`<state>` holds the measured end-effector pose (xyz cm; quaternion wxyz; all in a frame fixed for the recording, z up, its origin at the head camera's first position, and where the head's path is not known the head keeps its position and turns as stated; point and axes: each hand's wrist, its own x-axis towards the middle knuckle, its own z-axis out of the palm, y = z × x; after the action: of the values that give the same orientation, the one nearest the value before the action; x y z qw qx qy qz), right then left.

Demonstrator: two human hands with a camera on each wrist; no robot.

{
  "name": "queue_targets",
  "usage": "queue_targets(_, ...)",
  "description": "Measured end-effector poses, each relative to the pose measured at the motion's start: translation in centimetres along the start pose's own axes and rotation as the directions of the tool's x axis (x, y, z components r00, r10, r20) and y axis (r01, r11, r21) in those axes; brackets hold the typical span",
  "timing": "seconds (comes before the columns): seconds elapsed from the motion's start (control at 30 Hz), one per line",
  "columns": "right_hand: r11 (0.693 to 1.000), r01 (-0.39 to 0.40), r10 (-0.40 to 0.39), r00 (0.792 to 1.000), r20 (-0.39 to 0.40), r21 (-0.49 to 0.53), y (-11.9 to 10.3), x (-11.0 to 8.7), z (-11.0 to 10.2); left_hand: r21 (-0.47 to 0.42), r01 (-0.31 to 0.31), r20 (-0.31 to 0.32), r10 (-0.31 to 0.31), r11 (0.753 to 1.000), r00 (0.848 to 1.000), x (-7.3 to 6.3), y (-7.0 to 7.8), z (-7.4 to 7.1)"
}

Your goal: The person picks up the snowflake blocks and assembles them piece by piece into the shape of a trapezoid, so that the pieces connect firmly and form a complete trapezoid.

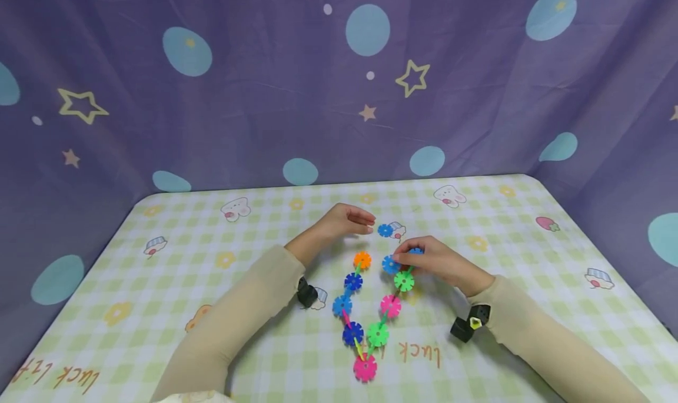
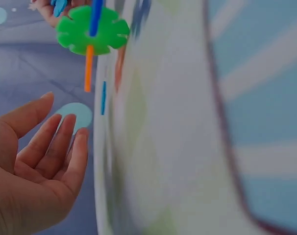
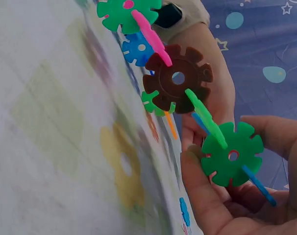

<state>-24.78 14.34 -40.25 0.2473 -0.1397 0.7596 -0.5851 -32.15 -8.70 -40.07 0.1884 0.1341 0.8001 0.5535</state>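
Note:
A chain of notched plastic snowflake discs lies in a V on the table, with a pink disc [image 1: 365, 367] at its near point. The left branch ends in an orange disc [image 1: 362, 260]; a green disc [image 1: 404, 281] sits near the far end of the right branch. My right hand [image 1: 435, 262] pinches a blue disc [image 1: 391, 265] beside that end. Its fingers [image 3: 202, 181] curl near a green disc [image 3: 232, 154] in the right wrist view. My left hand [image 1: 346, 219] hovers beyond the orange disc, fingers loosely bent, holding nothing, as the left wrist view also shows.
A loose blue disc [image 1: 385, 230] lies on the table between the hands, toward the back. The checked tablecloth [image 1: 254, 344] covers the table up to a purple patterned curtain [image 1: 265, 97]. Both wrists carry small black cameras [image 1: 462, 329].

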Motion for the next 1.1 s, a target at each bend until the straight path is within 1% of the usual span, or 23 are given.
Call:
queue_targets(0.13, 1.0, -0.011, 0.011, 1.0, -0.011, -0.006, 0.0, 0.2, 0.3, 0.079, -0.002, 0.013, 0.001, 0.997, 1.0, 1.3, -0.1, 0.3)
queue_targets(0.23, 0.999, -0.012, 0.011, 1.0, -0.02, -0.031, 0.1, 0.3, 0.3, 0.16, -0.038, 0.034, 0.033, 0.986, 0.999, 1.9, -0.1, 0.7)
queue_targets(0.3, 0.998, -0.005, 0.004, 1.0, -0.025, -0.055, 0.3, 0.4, 0.4, 0.222, -0.076, 0.055, 0.065, 0.972, 0.996, 2.2, -0.1, 1.0)
queue_targets(0.43, 0.996, 0.015, -0.018, 0.999, -0.029, -0.087, 0.6, 0.7, 0.4, 0.343, -0.153, 0.085, 0.132, 0.927, 0.988, 2.4, 0.0, 1.5)
queue_targets(0.53, 0.996, 0.021, -0.023, 0.999, -0.026, -0.084, 0.6, 0.7, 0.4, 0.405, -0.171, 0.077, 0.153, 0.898, 0.985, 2.6, 0.1, 1.7)
queue_targets(0.7, 0.999, 0.011, -0.011, 1.0, -0.015, -0.033, 0.4, 0.7, 0.4, 0.453, -0.18, 0.061, 0.171, 0.873, 0.983, 2.7, 0.1, 1.8)
queue_targets(0.83, 1.0, 0.008, -0.008, 1.0, 0.006, -0.007, 0.1, 0.7, 0.3, 0.448, -0.178, 0.061, 0.169, 0.876, 0.984, 2.7, 0.0, 1.8)
queue_targets(0.93, 1.0, 0.0, 0.0, 0.999, 0.036, -0.002, 0.0, 0.7, 0.0, 0.431, -0.154, 0.047, 0.148, 0.889, 0.988, 2.7, 0.0, 1.8)
queue_targets(1.03, 1.0, -0.01, 0.008, 0.996, 0.085, 0.017, -0.2, 0.8, -0.5, 0.419, -0.13, 0.02, 0.134, 0.898, 0.991, 2.6, -0.1, 1.7)
queue_targets(1.1, 0.999, -0.014, 0.009, 0.992, 0.129, 0.04, -0.3, 0.9, -0.9, 0.413, -0.125, 0.008, 0.134, 0.902, 0.991, 2.6, -0.2, 1.6)
